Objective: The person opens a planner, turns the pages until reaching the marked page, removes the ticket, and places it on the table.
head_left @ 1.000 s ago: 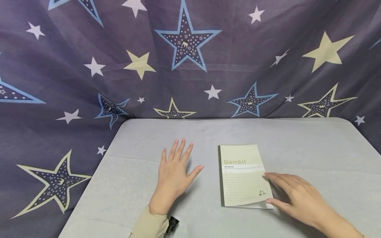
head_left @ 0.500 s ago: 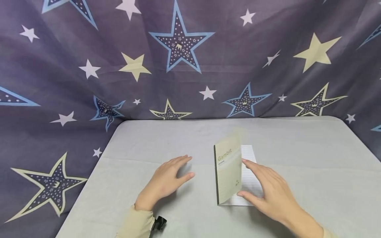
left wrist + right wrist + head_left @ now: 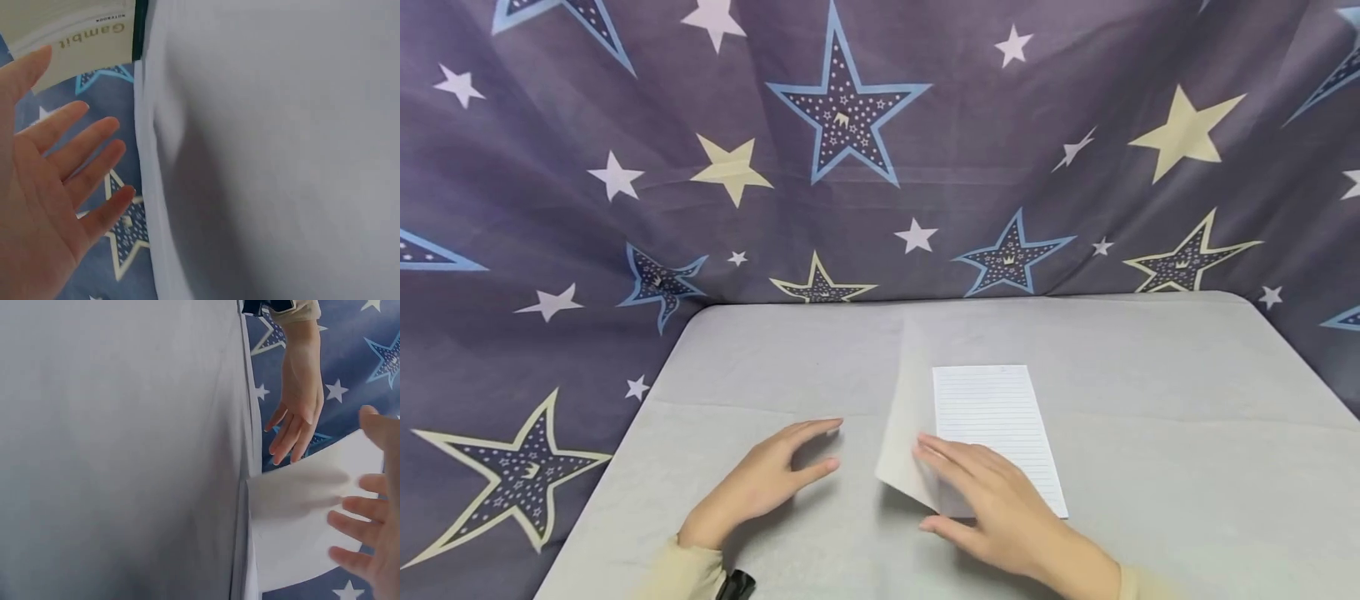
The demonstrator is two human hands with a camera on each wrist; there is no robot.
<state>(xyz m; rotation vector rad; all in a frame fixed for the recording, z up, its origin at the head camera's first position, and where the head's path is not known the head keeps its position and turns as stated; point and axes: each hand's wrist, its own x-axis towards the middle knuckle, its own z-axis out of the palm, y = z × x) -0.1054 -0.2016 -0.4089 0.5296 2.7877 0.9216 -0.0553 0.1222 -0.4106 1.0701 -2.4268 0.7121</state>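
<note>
A notebook lies on the table, its lined white page (image 3: 988, 400) exposed. Its cover (image 3: 904, 433) stands raised along the left edge, pale inner side toward the right hand. My right hand (image 3: 1011, 512) reaches over the page, fingertips against the inside of the cover, fingers fairly straight; the right wrist view shows them spread before the blank inner side (image 3: 294, 519). Left of the cover, my left hand (image 3: 763, 479) hovers with relaxed fingers, thumb apart, holding nothing. "Gambit" is printed on the cover's outer face (image 3: 75, 37), seen in the left wrist view beyond the left hand's thumb.
A light grey cloth covers the table (image 3: 1187, 467). Behind and beside it hangs a dark curtain (image 3: 970, 158) printed with stars. A black piece (image 3: 736, 585) sits at the left sleeve's cuff (image 3: 688, 567).
The cover has swung up from lying closed and over toward the left, exposing the lined page. The right hand has moved left with it; the left hand has drawn back and turned sideways.
</note>
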